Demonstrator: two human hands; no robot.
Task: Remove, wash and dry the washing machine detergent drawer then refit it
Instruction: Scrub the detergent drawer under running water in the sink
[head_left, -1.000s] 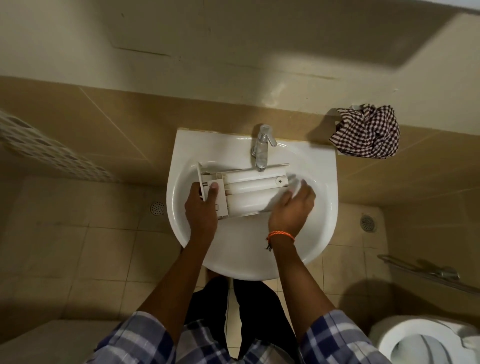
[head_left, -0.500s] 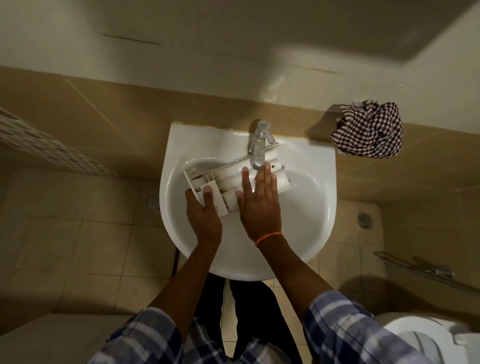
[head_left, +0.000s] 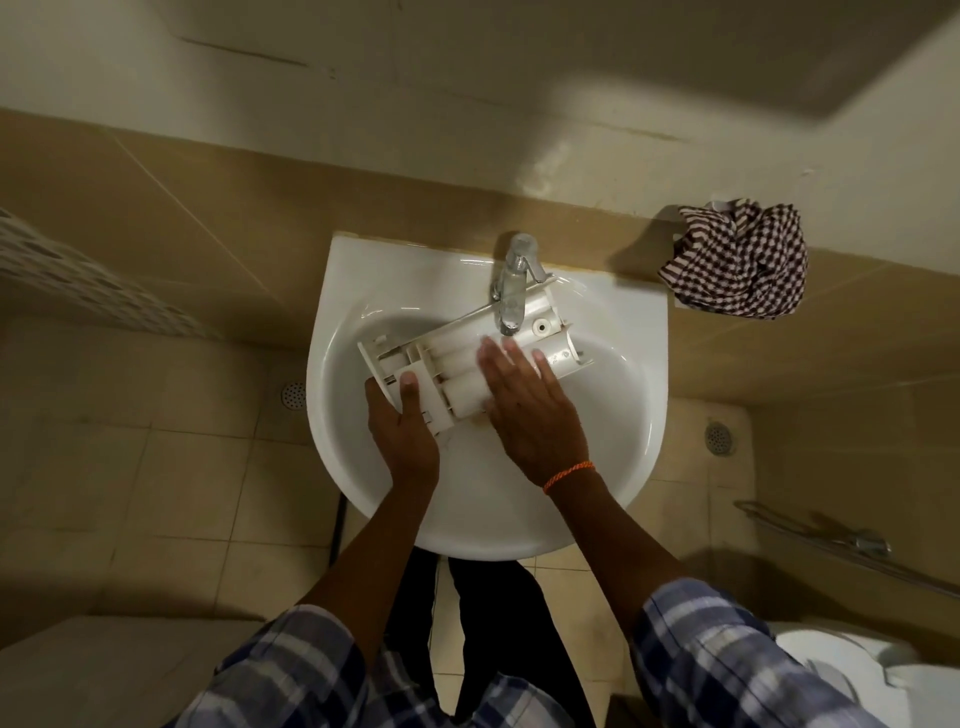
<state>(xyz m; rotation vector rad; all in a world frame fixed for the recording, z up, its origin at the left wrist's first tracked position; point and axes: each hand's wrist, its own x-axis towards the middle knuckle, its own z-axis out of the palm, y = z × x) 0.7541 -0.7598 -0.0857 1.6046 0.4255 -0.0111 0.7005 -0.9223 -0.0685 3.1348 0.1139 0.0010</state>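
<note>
The white plastic detergent drawer (head_left: 452, 358) lies underside up in the white wash basin (head_left: 613, 431), tilted with its far end under the chrome tap (head_left: 511, 283). My left hand (head_left: 402, 431) grips the drawer's near left end, thumb on top. My right hand (head_left: 530, 410) lies flat on the drawer's middle with the fingers straight and spread. An orange cord sits on my right wrist. I cannot tell whether water runs from the tap.
A checked cloth (head_left: 737, 260) is bunched on the tiled ledge right of the basin. A toilet (head_left: 857, 670) stands at the lower right under a metal hose fitting (head_left: 852, 545). Floor drains (head_left: 293, 395) lie on both sides of the basin.
My right hand left the drawer's right end and now lies flat on its middle. The drawer swung so its far end sits under the tap. My left hand kept its grip.
</note>
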